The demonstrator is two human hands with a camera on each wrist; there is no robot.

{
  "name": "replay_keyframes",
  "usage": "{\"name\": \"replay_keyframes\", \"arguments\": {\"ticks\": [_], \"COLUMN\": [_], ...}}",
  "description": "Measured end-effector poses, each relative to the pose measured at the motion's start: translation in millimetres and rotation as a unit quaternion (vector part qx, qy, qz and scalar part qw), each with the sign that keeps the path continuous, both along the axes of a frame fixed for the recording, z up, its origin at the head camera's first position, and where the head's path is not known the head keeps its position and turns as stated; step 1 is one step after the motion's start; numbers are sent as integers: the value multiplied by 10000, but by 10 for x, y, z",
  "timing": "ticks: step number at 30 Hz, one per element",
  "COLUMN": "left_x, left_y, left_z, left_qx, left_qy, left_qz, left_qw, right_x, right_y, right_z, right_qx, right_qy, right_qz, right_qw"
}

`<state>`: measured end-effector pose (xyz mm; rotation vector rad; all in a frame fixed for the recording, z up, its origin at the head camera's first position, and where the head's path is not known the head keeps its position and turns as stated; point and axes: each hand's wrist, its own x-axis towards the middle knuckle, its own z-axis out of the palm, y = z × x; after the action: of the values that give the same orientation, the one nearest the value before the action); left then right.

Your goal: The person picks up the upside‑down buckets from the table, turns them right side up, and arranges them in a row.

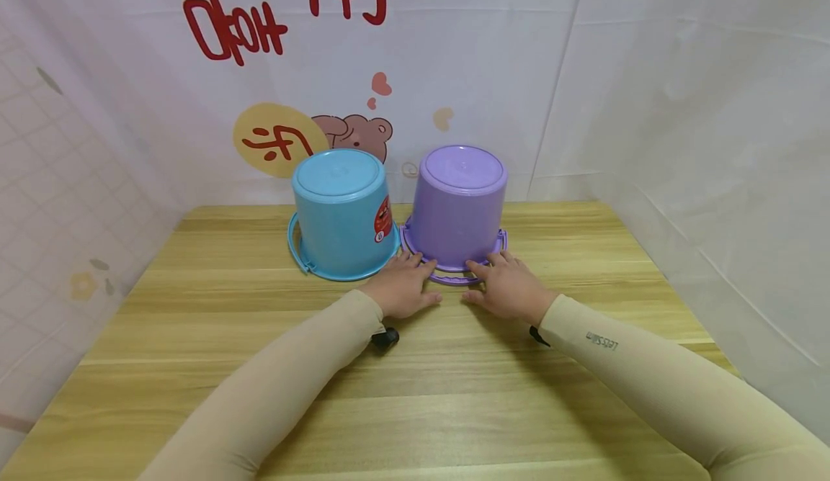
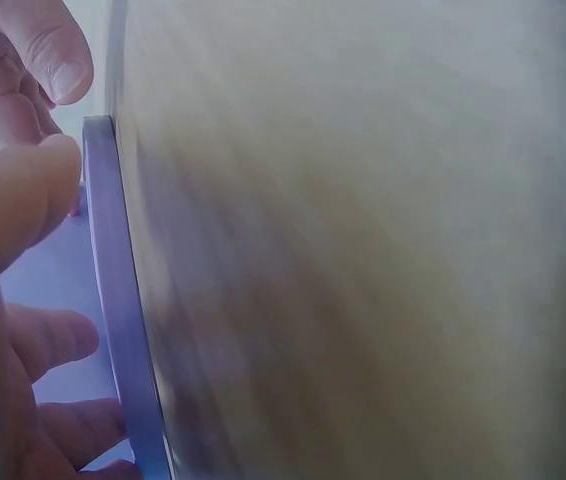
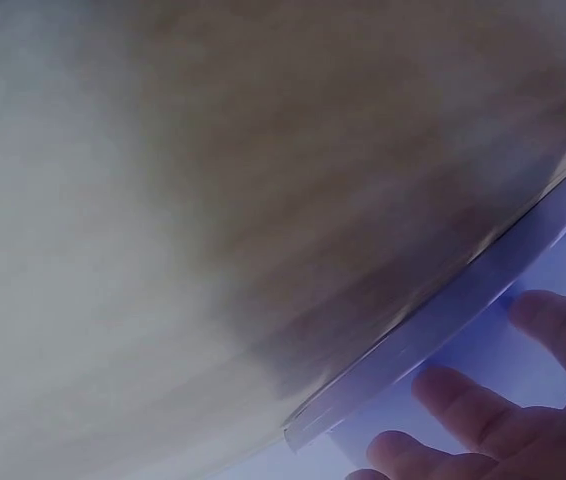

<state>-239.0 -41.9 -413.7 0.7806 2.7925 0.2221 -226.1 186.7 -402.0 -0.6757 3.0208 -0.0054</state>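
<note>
A purple bucket (image 1: 459, 211) stands upside down toward the back of the table, its handle (image 1: 457, 279) lying low in front of it. My left hand (image 1: 402, 288) is at its front left, fingers spread and fingertips right at the bottom rim. At the front right, my right hand (image 1: 514, 288) reaches the same rim with extended fingers. Both wrist views show a purple band (image 2: 118, 270) close beside the fingertips. Left of the purple bucket is an upturned light-blue bucket (image 1: 337, 232) with a red sticker and its handle (image 1: 295, 247) down at its left.
The wooden table (image 1: 389, 402) has a light striped grain. Behind it hangs a white cloth (image 1: 493, 56) with red writing and a cartoon bear. Pale cloth (image 1: 726, 157) also borders the right side. A small black device (image 1: 385, 340) sits at the left wrist.
</note>
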Motion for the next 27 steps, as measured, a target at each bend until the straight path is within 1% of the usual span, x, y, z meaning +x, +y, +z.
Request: {"name": "replay_keyframes", "arguments": {"ticks": [6, 13, 23, 27], "left_x": [-29, -32, -106, -130], "left_y": [28, 62, 111, 135], "left_z": [-15, 7, -44, -36], "left_qx": [-66, -148, -383, -374], "left_qy": [20, 20, 234, 335], "left_qz": [28, 57, 105, 105], "left_qw": [10000, 9999, 9989, 9987], "right_x": [-19, -29, -51, -60], "right_y": [-1, -8, -19, -17], "right_z": [-8, -11, -29, -36], "right_qx": [55, 165, 118, 105], "right_qy": [42, 31, 7, 47], "right_qz": [52, 101, 150, 173], "right_qw": [10000, 9998, 9998, 9998]}}
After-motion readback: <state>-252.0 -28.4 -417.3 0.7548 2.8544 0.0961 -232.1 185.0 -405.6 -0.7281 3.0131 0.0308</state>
